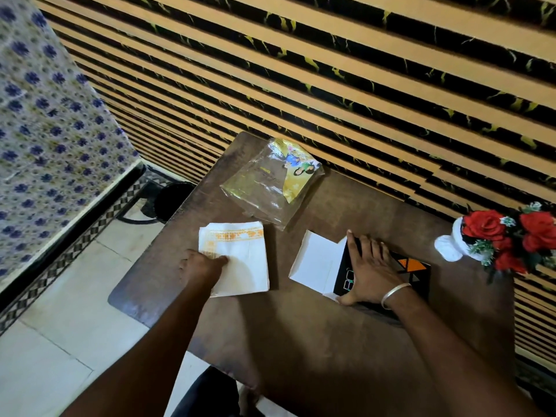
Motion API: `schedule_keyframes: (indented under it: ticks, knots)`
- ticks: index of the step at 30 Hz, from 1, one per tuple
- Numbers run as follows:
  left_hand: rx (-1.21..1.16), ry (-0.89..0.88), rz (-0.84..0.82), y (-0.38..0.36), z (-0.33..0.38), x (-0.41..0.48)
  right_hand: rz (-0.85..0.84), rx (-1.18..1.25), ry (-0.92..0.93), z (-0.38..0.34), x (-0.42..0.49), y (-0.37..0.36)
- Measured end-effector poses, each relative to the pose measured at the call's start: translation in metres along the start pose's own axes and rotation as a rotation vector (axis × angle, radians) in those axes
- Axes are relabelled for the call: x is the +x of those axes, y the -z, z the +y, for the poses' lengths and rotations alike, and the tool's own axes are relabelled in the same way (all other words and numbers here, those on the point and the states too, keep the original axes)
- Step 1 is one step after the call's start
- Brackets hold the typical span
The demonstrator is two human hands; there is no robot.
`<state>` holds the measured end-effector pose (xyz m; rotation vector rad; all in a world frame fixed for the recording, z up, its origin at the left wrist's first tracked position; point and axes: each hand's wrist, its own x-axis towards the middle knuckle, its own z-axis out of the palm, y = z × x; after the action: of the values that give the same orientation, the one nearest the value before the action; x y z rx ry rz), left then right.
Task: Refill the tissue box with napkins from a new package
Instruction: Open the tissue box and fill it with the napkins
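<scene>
Left hand: the left hand [201, 266] pinches the near-left edge of a stack of napkins [243, 254], thumb on top and the other fingers curled at the stack's side.
Napkins: white with an orange border along the far edge, lying flat on the left part of the brown table [301, 326].
Right hand: the right hand [370, 269] lies flat on the black tissue box [412, 275], fingers straight and spread, thumb at the near edge; a silver bangle [394, 293] circles the wrist.
Tissue box: right of the napkins and apart from them, its white end flaps [316, 260] folded out toward the stack.
Package: a clear and yellow plastic wrapper [267, 182], crumpled, at the table's far edge by the striped wall [331, 70].
Right edge: red flowers [511, 233] in a white vase [449, 246].
</scene>
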<state>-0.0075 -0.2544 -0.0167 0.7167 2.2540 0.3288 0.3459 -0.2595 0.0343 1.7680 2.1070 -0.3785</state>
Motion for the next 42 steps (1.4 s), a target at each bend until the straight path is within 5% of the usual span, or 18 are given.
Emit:
schedule_keyframes:
  ticks: [7,27,35,42]
  knots:
    - [-0.387,0.076,-0.261,0.012,0.010,0.004,-0.017,0.005,0.006,-0.001,0.000,0.000]
    - [-0.381,-0.048,-0.811,0.046,-0.005,0.014,-0.033,0.002,0.000,-0.001,-0.001,0.005]
    - [-0.615,-0.107,-0.814,0.056,-0.008,0.015,-0.047,0.000,0.000,-0.003,-0.003,0.009]
    - [-0.811,-0.115,-1.041,0.038,0.017,-0.008,-0.011,-0.001,0.023,-0.007,-0.011,0.012]
